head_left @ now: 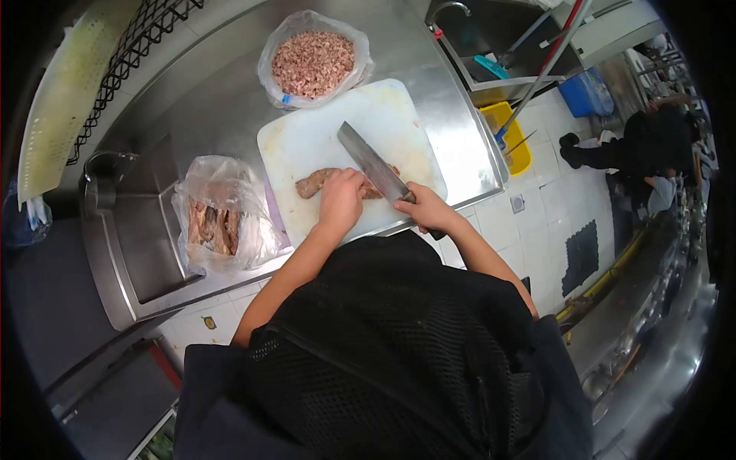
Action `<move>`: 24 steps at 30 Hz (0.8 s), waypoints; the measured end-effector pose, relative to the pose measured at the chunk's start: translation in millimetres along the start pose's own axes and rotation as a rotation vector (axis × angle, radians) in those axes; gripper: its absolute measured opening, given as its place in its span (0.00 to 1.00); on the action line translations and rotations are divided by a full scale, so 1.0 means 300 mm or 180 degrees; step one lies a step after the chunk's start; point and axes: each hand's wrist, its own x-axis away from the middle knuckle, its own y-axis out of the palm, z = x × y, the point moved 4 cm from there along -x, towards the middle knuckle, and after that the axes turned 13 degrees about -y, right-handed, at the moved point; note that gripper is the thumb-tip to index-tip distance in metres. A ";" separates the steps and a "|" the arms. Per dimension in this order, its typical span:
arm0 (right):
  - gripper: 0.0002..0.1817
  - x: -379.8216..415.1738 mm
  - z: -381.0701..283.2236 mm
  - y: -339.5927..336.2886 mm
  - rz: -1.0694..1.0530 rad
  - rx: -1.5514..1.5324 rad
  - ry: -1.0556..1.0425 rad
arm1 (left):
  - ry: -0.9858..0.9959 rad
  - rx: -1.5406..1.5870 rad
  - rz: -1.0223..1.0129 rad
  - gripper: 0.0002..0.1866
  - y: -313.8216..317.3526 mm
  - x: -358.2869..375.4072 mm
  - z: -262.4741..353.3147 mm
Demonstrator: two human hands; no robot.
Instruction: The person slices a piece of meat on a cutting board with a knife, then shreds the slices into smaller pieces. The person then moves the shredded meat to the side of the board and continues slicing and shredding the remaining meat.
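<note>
A long brown piece of meat (310, 185) lies across the white cutting board (307, 136). My left hand (343, 198) is closed over the middle of the meat and presses it on the board. In my right hand (425, 208) is the handle of a wide cleaver (369, 159), its blade slanting up and left over the meat, close to my left fingers. The fingers of my right hand are wrapped round the handle. Beyond the board stands a clear bag of chopped meat (313, 64). To the left, an open plastic bag (261, 230) holds larger brown pieces.
A steel sink (146, 230) is at the left of the steel counter (230, 100), another sink (475, 34) at the upper right. A yellow bin (520, 149) and a blue bin (584, 93) stand on the floor. A person in dark clothes (652, 146) is at the far right.
</note>
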 end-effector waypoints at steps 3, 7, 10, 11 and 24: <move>0.20 0.017 -0.053 -0.011 0.0454 0.0914 -0.0974 | 0.0090 -0.0012 0.0195 0.10 0.002 -0.008 -0.013; 0.16 0.066 -0.075 0.071 0.0459 0.1477 -0.0831 | 0.0099 -0.0555 0.0267 0.12 -0.042 0.017 0.003; 0.15 0.033 -0.029 0.136 0.0662 0.1651 -0.0886 | -0.0178 -0.0630 0.0025 0.12 -0.046 0.012 -0.001; 0.15 0.028 -0.015 0.131 0.0649 0.1671 -0.0887 | -0.0191 -0.0613 0.0037 0.12 -0.043 0.006 -0.001; 0.15 0.224 -0.309 0.017 -0.0041 0.1730 -0.0600 | -0.0349 -0.0503 0.0051 0.11 -0.039 -0.006 -0.023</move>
